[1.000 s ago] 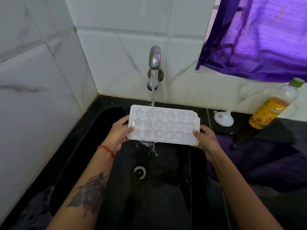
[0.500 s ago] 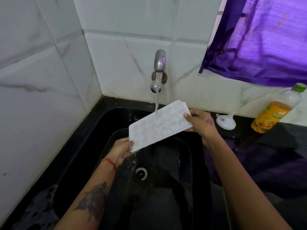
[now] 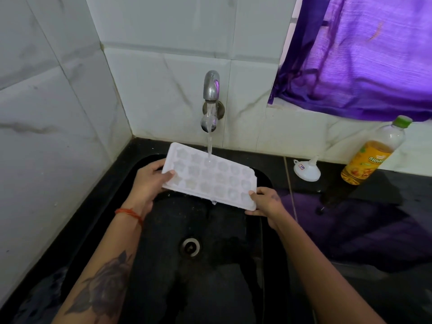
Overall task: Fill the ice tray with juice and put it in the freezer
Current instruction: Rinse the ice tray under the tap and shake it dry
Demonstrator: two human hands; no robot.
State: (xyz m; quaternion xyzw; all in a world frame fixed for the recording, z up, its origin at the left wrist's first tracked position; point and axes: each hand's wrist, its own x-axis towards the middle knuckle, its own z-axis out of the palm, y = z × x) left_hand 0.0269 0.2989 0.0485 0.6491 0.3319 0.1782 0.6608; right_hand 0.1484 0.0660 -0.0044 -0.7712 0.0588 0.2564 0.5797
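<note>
A white ice tray with star-shaped cells is held nearly level over the black sink, cells facing up. Water from the metal tap runs onto its far edge and drips off the near edge. My left hand grips the tray's left end, thumb on top. My right hand holds the near right corner, thumb on the rim. A juice bottle with a green cap and yellow label stands on the counter at the right.
A small white funnel lies on the black counter between sink and bottle. A purple curtain hangs at the upper right. White marble tile walls enclose the left and back. The sink drain sits below the tray.
The tray was tilted steeply with its right end raised half a second ago; it has swung back to nearly level under the stream, both hands still on it.
</note>
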